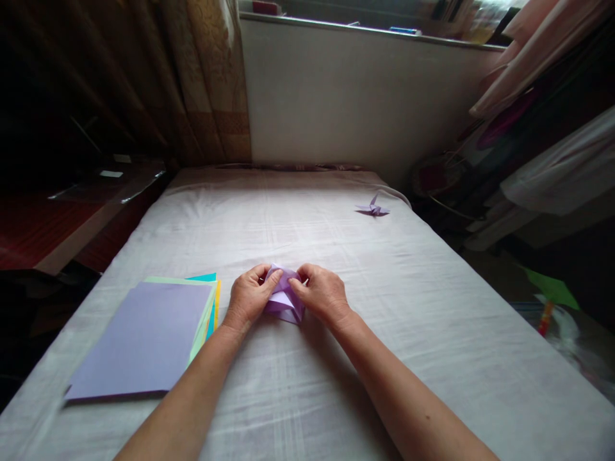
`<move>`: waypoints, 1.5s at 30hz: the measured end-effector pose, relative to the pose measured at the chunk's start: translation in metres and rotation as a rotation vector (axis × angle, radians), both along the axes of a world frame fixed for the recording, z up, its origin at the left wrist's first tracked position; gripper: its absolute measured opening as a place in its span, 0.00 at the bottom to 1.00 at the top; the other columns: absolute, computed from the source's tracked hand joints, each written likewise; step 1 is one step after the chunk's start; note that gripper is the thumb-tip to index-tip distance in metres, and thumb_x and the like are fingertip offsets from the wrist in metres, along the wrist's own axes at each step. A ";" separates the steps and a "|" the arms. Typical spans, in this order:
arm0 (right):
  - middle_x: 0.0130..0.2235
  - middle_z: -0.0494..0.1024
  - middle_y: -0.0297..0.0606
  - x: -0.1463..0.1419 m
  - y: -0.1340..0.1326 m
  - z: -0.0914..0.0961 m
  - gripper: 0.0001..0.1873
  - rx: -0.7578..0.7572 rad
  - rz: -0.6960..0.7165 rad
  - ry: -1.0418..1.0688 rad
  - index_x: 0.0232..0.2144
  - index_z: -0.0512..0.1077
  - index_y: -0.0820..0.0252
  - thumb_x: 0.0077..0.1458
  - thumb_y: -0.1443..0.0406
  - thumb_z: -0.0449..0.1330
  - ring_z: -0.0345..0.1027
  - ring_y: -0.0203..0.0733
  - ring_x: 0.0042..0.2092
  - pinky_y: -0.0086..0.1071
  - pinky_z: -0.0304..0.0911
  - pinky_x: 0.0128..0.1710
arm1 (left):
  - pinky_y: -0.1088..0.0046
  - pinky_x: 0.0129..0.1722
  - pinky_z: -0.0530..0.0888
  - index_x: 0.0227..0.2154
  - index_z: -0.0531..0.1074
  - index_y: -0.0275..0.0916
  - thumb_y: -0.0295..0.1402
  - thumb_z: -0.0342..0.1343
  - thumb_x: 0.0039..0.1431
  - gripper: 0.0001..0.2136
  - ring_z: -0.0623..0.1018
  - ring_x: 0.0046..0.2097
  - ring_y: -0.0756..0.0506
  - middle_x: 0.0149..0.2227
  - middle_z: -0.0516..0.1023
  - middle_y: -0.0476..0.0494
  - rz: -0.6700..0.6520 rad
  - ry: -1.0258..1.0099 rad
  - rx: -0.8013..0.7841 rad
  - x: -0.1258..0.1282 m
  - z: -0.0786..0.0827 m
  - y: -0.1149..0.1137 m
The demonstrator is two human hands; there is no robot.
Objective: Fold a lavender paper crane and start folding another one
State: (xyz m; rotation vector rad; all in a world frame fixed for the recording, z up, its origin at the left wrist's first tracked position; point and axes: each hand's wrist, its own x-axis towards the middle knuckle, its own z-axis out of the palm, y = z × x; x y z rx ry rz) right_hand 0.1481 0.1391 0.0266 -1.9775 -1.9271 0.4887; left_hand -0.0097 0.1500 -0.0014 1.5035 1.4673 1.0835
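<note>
Between my two hands is a partly folded sheet of purple origami paper (284, 301), its near flap raised in a fold above the bed. My left hand (250, 293) pinches its left side, thumb on top and fingers curled behind. On the right side my right hand (321, 289) grips it the same way, thumb pressed on the upper part. The fingertips under the paper are hidden. Left of my left forearm lies a stack of coloured paper (144, 333), with purple on top and green, yellow and teal edges showing. A folded purple paper crane (373, 208) rests farther off to the right.
A pale sheet (413, 358) covers the bed under my hands. Brown curtains (211, 83) hang at the back left, beside a white wall (346, 96). A reddish wooden table (52, 224) stands at left. Clothes (567, 166) hang at right, above a green paper piece (550, 287).
</note>
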 end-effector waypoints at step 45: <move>0.36 0.82 0.30 0.001 -0.013 -0.018 0.06 0.020 0.055 0.171 0.34 0.79 0.50 0.56 0.60 0.62 0.74 0.39 0.35 0.29 0.61 0.34 | 0.76 0.28 0.71 0.37 0.75 0.37 0.46 0.65 0.45 0.20 0.76 0.28 0.49 0.28 0.78 0.49 0.009 -0.248 -0.085 -0.001 -0.007 -0.002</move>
